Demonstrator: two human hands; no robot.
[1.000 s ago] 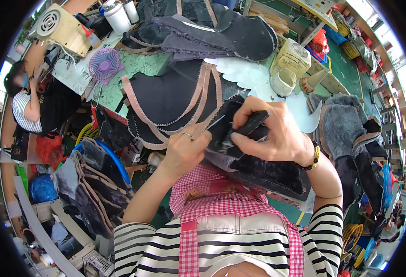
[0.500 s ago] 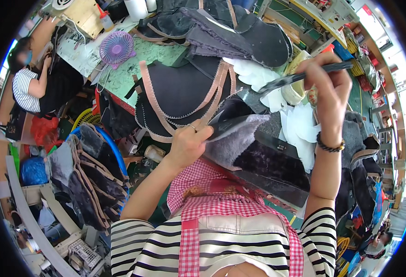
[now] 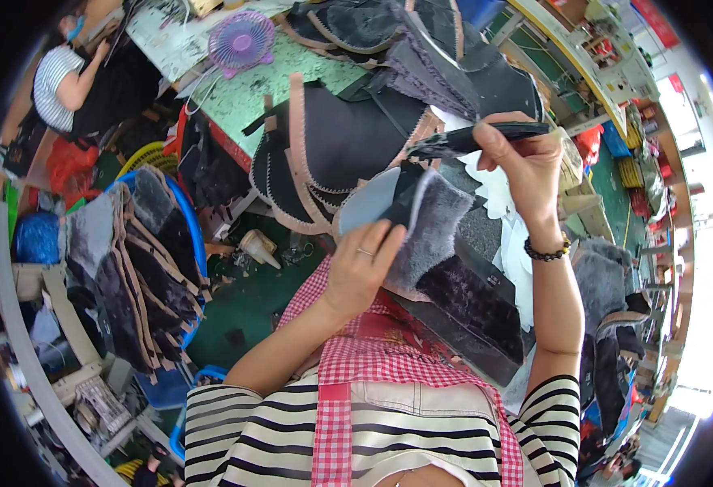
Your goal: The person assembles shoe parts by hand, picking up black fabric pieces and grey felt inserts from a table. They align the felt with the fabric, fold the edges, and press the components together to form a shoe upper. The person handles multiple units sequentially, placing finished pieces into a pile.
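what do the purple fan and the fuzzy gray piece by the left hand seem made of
The purple fan looks like molded plastic, smooth, with thin ribs. The fuzzy gray piece seems plush or fur, given its soft pile; real or synthetic, unclear.

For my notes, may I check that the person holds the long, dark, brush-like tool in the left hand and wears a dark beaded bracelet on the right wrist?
Wrong hand: the head view shows the dark brush-like tool in the right hand; the dark beaded bracelet is indeed on that wrist.
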